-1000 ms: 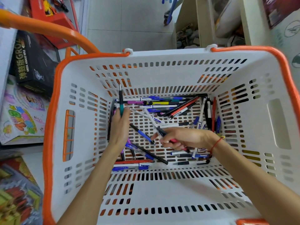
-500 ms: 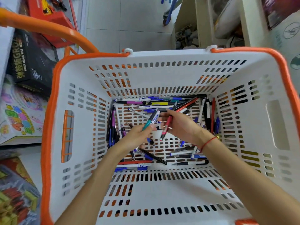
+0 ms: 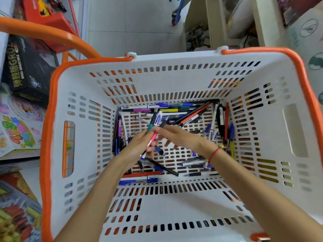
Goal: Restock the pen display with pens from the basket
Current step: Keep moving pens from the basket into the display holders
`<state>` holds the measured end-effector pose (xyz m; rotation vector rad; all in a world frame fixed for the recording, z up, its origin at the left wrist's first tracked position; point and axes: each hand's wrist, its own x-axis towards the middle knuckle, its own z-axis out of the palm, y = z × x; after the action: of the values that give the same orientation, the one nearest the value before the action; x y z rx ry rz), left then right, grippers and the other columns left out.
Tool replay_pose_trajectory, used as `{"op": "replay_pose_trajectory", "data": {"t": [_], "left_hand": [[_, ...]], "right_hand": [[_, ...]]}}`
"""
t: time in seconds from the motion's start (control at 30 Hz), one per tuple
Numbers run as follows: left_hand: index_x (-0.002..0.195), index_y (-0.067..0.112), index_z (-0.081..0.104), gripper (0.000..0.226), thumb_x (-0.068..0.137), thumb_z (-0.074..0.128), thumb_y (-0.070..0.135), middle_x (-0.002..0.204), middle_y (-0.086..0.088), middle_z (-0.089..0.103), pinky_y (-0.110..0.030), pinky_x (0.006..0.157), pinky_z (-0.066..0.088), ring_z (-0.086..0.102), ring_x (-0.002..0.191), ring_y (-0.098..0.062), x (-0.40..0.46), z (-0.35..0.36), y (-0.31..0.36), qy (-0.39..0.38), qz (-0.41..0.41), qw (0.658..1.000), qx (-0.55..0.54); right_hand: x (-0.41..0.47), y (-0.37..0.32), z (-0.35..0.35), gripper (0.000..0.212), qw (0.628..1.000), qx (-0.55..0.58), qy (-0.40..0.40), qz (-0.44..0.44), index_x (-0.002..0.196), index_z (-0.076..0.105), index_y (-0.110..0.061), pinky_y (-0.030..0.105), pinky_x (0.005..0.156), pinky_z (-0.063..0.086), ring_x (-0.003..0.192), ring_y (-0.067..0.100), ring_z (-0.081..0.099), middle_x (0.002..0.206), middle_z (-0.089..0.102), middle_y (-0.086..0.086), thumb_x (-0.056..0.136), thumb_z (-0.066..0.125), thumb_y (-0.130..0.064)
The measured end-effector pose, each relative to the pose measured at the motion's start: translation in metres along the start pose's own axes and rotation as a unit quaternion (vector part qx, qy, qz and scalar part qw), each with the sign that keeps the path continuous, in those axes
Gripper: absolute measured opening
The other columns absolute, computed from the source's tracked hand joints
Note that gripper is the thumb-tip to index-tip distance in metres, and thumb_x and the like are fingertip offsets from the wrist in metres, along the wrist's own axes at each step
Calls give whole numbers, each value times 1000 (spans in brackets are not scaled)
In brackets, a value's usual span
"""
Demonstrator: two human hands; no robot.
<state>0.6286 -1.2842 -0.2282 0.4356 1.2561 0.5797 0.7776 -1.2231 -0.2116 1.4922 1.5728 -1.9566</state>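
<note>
Left hand [image 3: 138, 147] curled around a small bundle of pens [image 3: 153, 128] — teal-barrelled, white-and-blue, black and pink among them — held upright over the middle of the white slotted plastic basket with orange rim [image 3: 52, 119], presumably to keep the picks gathered in one fist. Right hand [image 3: 176, 137] laid across from the right, fingers stretched toward the bundle and touching its pink pen [image 3: 152, 139], most likely feeding it into the left grip; whether actually pinched or only steadied could not be told through the blur. Thin red cord [image 3: 214, 153] worn at the right wrist. Inside the basket, many loose pens [image 3: 188, 116] scattered over the slotted floor, mostly along the far wall and the right side, a few at the near edge. No pen display in view. Outside, to the left, a black printed box [image 3: 26, 67] and colourful boxed toys [image 3: 19, 130]; pale tiled floor [image 3: 131, 23] beyond.
</note>
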Motion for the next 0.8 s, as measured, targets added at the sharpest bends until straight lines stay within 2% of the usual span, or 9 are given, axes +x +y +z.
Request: {"op": "replay_pose_trajectory", "data": {"t": [0.07, 0.13, 0.17, 0.27, 0.37, 0.47, 0.6, 0.67, 0.8], "left_hand": [[117, 22, 58, 38, 96, 45, 50, 64, 8, 34, -17, 51, 38, 34, 50, -3, 3, -2, -2, 14, 4, 1000, 26], [112, 16, 59, 37, 95, 49, 47, 66, 7, 34, -16, 48, 37, 35, 49, -2, 5, -2, -5, 30, 4, 999, 43], [112, 16, 58, 33, 97, 50, 43, 66, 7, 35, -15, 48, 36, 35, 49, -2, 6, -3, -7, 33, 4, 998, 44], [113, 15, 56, 25, 100, 48, 35, 66, 8, 38, -15, 46, 38, 36, 48, -2, 9, -1, -10, 39, -4, 999, 8], [115, 14, 56, 23, 102, 46, 29, 67, 7, 43, -18, 47, 44, 41, 48, -3, 10, -2, -9, 51, -14, 997, -58], [116, 13, 58, 22, 103, 46, 25, 68, 6, 43, -19, 48, 46, 43, 49, -4, 9, -6, -9, 56, -17, 995, -80], [118, 15, 59, 23, 102, 46, 25, 69, 6, 44, -17, 49, 46, 42, 49, -2, 5, -7, -7, 54, -13, 994, -95], [121, 18, 61, 25, 101, 48, 26, 71, 6, 48, -18, 53, 49, 44, 51, -2, 0, -3, -3, 36, -6, 994, -102], [123, 21, 64, 28, 100, 49, 26, 83, 3, 68, -36, 84, 59, 62, 70, -10, -17, 11, 17, -28, -1, 990, -141]], "right_hand": [[-6, 12, -22, 50, 993, -114, 9, 24, 123, 61, -15, 18, 69, 46, 88, 12, 62, 115, 65, 1, 95, 44, -54], [-12, 32, -36, 39, 960, -271, 40, 48, 108, 68, -16, 18, 70, 44, 85, 10, 59, 105, 67, -5, 88, 61, -50], [-17, 40, -38, 38, 927, -369, 41, 54, 104, 68, -17, 19, 72, 45, 87, 11, 60, 104, 67, -6, 84, 67, -50], [-22, 72, -22, 51, 798, -601, -13, 53, 116, 55, -11, 26, 80, 50, 92, 15, 61, 106, 62, 1, 82, 69, -46], [-23, 95, 0, 42, 735, -677, -30, -29, 126, 46, -7, 32, 80, 55, 91, 19, 62, 117, 57, 10, 92, 63, -24], [-27, 105, 4, 30, 731, -673, -51, -97, 126, 50, -7, 33, 78, 54, 93, 21, 63, 120, 59, 10, 96, 56, -12], [-27, 106, -7, 25, 802, -590, -49, -73, 117, 61, -18, 32, 90, 50, 103, 18, 59, 116, 61, 0, 93, 63, -26], [-27, 105, -10, 26, 815, -575, -50, -60, 116, 64, -20, 32, 90, 49, 104, 17, 59, 117, 62, -3, 92, 63, -30], [-31, 95, -15, 32, 855, -516, -47, -3, 122, 66, -23, 26, 89, 47, 107, 16, 60, 118, 65, -5, 91, 65, -32]]}}
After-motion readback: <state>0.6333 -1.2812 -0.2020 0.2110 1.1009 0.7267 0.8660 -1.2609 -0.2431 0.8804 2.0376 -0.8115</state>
